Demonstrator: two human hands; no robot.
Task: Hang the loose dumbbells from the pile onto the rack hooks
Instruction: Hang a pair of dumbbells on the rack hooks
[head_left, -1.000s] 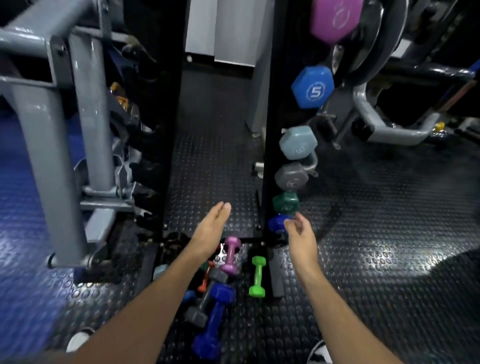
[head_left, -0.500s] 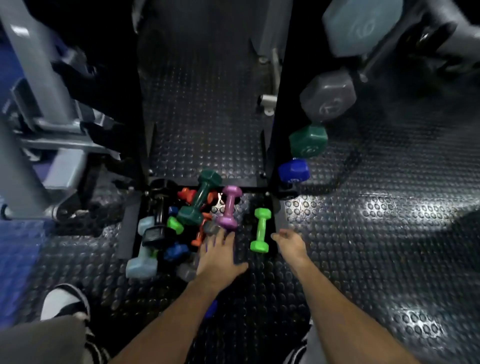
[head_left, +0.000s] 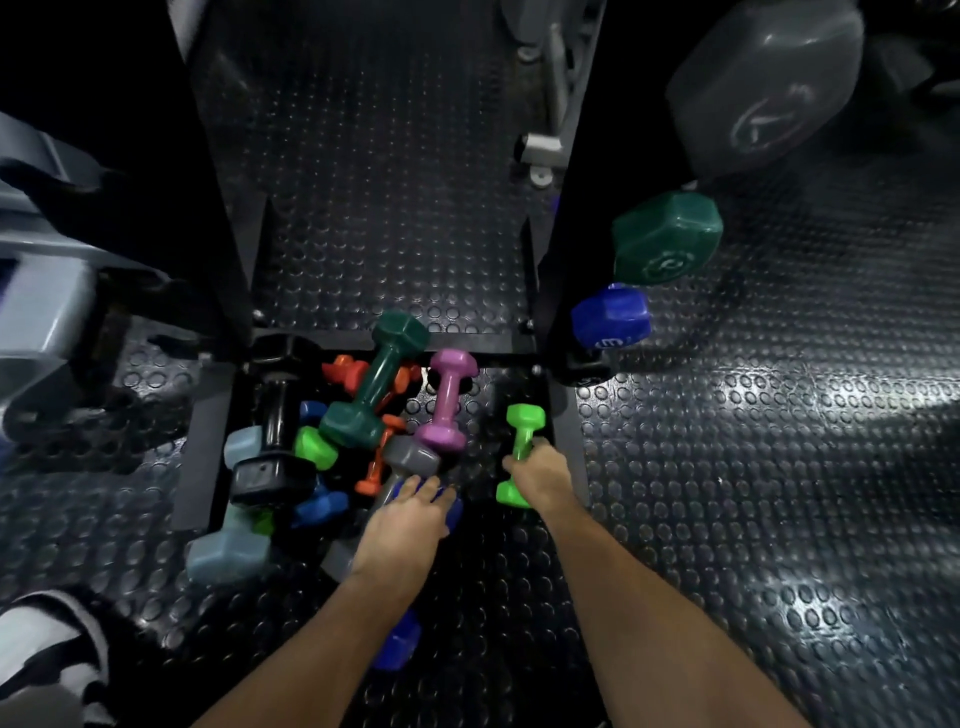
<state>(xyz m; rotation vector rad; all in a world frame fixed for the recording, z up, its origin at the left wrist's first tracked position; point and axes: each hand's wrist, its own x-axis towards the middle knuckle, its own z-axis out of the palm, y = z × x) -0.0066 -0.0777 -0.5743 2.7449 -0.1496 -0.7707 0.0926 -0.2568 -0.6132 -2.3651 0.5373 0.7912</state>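
Pick-up from the pile on the floor. Right hand (head_left: 540, 467) curls round the handle of the light green dumbbell (head_left: 519, 452); left hand (head_left: 410, 525) grips the blue dumbbell (head_left: 402, 644) (fingers over its far head). Lift straight, clear of neighbours, toward the rack post (head_left: 566, 208).

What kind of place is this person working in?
Most likely a gym's weights area: a pile of small coloured dumbbells lies on studded rubber flooring, and more dumbbells, such as a dark green one, hang on a black rack upright.
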